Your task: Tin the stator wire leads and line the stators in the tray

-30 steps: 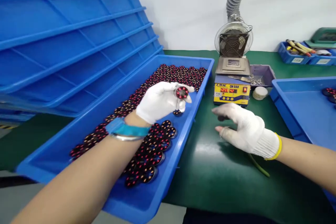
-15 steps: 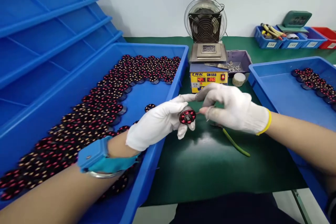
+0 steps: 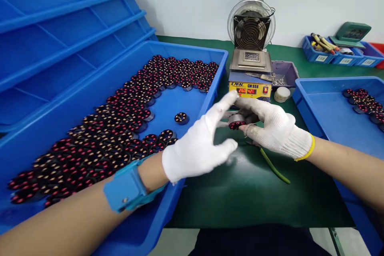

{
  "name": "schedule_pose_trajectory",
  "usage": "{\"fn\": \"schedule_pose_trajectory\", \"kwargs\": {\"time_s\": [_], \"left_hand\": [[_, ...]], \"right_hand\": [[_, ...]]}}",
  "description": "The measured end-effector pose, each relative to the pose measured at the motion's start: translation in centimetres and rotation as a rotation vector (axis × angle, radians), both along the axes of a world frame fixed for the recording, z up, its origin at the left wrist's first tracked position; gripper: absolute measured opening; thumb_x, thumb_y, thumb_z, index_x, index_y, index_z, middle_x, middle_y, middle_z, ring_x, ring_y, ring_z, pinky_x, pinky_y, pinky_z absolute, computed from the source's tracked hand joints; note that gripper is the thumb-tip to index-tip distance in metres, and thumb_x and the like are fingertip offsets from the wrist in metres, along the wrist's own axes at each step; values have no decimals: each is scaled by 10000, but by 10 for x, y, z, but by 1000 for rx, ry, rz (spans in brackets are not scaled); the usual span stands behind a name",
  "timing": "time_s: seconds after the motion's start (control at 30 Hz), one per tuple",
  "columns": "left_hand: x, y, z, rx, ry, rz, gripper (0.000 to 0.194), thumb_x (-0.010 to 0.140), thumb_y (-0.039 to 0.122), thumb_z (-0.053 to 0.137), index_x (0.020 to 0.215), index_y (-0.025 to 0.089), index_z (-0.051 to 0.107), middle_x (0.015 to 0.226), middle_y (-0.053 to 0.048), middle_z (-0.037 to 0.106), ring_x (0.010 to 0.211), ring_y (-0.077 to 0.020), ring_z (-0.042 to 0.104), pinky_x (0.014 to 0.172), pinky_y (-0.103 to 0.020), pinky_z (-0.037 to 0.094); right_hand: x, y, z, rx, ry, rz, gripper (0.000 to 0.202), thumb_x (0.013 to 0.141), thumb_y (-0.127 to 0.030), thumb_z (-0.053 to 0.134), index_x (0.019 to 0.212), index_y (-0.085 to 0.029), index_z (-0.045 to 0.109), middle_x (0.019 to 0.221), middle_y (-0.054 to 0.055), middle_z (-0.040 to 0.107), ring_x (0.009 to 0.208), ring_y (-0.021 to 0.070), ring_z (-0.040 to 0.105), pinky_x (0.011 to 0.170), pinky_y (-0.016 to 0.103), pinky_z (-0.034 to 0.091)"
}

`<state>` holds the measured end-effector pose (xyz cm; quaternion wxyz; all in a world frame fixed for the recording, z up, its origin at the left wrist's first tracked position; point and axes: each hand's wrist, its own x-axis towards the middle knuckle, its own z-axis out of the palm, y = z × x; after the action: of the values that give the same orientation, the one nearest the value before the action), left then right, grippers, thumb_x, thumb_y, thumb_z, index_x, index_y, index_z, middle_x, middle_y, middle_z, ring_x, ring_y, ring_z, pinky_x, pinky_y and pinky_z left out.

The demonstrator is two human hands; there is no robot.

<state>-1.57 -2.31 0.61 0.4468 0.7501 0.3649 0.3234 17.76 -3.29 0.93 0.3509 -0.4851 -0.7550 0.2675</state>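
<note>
My left hand [image 3: 202, 144], in a white glove with a blue band at the wrist, has its fingers and thumb spread just left of a round motor part [image 3: 237, 121]. My right hand [image 3: 271, 128], gloved with a yellow cuff, has its thumb and fingers closed on that part, whose grey side faces up and red coils face down. Both hands are over the green mat [image 3: 222, 200], in front of the yellow and blue CM 558 unit [image 3: 250, 88]. A green-handled tool [image 3: 274, 168] lies near my right hand.
On the left, a blue tray [image 3: 195, 110] holds several similar parts; stacked blue trays [image 3: 39, 40] lean behind it. Another blue tray [image 3: 318, 100] with parts stands right. A purple bin [image 3: 291, 74], white round container [image 3: 282, 94] and small blue bins [image 3: 321, 57] sit behind.
The motor part has passed from my left hand to my right hand and turned over. My left hand has opened and moved lower. The camera view has shifted left.
</note>
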Motion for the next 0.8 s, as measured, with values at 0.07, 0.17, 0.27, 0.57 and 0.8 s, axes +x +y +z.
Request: {"fn": "schedule_pose_trajectory", "kwargs": {"time_s": [0.07,0.17,0.27,0.57,0.8], "left_hand": [[3,-5,-2,185,161,81,795,789,227,619,1517,208,302,1577,-58,316,1396,-278,387,1175,-390,321],[7,-5,-2,249,246,234,584,836,322,590,1394,170,511,1374,-64,588,1208,-250,584,1101,-360,410],[4,0,7,148,280,248,322,814,409,619,1034,201,726,985,-22,753,881,-217,690,865,-317,532],[-5,6,24,-19,346,292,632,519,612,803,959,194,629,714,0,681,579,-176,616,518,-280,465],[-1,1,24,-318,131,46,347,808,480,640,646,177,592,563,-12,649,470,-129,576,475,-245,438]], "right_hand": [[3,-2,0,100,-52,-41,533,767,-141,602,1291,-235,587,1203,12,662,1060,218,645,949,375,540],[5,-6,1,183,-123,-100,474,795,-201,616,1266,-250,606,1197,18,664,1088,236,640,954,390,542],[7,-7,2,211,-137,-114,465,796,-223,630,1259,-260,611,1182,22,668,1049,240,655,932,399,555],[1,3,5,-281,404,-60,441,743,-180,667,1181,-171,613,1117,65,682,951,202,682,733,298,617],[-4,5,10,-421,504,-109,374,737,-172,690,1105,-155,629,1022,60,704,877,175,689,740,296,621]]}}
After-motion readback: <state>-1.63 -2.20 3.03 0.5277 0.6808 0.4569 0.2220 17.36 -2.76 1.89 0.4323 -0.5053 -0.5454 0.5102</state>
